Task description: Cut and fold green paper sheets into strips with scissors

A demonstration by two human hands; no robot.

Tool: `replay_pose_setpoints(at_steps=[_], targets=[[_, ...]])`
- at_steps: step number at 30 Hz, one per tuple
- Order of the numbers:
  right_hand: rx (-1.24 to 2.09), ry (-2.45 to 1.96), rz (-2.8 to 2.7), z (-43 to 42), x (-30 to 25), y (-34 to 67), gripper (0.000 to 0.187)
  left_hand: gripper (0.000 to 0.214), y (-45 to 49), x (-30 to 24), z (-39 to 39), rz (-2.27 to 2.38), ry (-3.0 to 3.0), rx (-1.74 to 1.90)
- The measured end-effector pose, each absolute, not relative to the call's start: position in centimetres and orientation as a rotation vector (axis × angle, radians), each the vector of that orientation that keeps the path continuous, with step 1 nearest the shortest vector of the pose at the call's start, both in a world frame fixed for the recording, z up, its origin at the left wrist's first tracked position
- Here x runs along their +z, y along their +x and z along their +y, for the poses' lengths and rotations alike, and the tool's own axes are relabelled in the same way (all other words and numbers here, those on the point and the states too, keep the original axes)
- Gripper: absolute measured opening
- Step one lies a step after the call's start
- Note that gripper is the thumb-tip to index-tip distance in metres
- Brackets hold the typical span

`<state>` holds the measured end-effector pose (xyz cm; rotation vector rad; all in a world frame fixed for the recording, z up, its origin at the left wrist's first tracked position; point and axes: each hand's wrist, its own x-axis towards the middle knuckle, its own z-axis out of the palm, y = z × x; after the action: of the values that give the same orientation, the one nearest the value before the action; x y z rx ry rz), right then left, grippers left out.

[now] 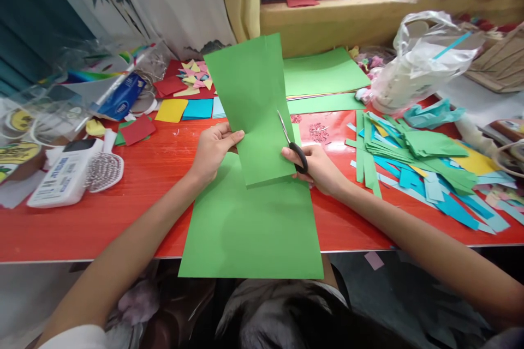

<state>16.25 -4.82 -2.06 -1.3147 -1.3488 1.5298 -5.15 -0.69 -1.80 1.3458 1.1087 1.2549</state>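
Note:
My left hand (pixel 216 150) pinches the left edge of a green paper sheet (pixel 256 103), thumb on the front, fingers behind. The sheet is tilted up above the table. My right hand (pixel 317 169) grips black-handled scissors (pixel 301 155) at the sheet's right edge. A blade shows in front of the paper near that edge; the other blade is not clearly visible. Below both hands lies a larger green sheet (pixel 254 229), its lower end sticking out past the table's front edge.
Green and blue paper strips (pixel 426 163) are heaped at right. Stacked green sheets (pixel 323 73) lie behind. Yellow squares (pixel 171 110) and blue squares (pixel 197 109) sit back left. A white bottle (pixel 65 174) and a hairbrush (pixel 104 172) lie left. A bagged cup (pixel 403 82) stands back right.

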Motion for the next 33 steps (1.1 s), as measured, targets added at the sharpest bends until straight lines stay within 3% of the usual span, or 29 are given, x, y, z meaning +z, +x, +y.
replay_pose_setpoints(at_steps=[33], targets=[[1.534,-1.265,-1.257,-4.93,-2.22,16.08,0.050,0.027,-4.83,-1.85,-1.01,1.098,1.339,1.074]])
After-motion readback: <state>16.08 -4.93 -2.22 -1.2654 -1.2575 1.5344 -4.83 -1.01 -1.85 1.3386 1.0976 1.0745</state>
